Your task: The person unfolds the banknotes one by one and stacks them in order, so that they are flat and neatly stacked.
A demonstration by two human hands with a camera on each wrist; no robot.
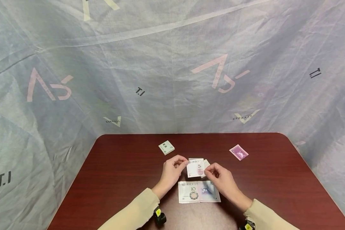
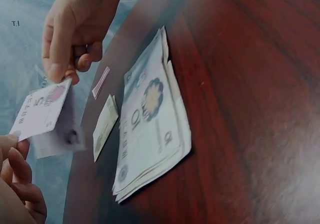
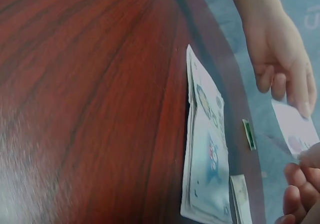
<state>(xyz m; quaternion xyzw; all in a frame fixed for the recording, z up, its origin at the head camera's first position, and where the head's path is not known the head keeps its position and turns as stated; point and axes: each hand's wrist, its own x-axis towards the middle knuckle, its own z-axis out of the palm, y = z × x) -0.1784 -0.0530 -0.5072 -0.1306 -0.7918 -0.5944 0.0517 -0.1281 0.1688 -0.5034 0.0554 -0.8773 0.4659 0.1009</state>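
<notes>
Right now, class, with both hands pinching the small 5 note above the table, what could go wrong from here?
1. The 5 note is held only at its edges by the left hand and right hand; it could slip or tear.
2. If dropped, it might land on the stack of 10 notes and disturb it.
3. A small folded note lies near the stack and could be knocked.

bare table left & right; green note, purple note sit at far edge.

Both arms in long beige sleeves, cuffs ending at the wrists. Small black wrist-mounted cameras with yellow-green stickers under each wrist. Bare hands.
</notes>
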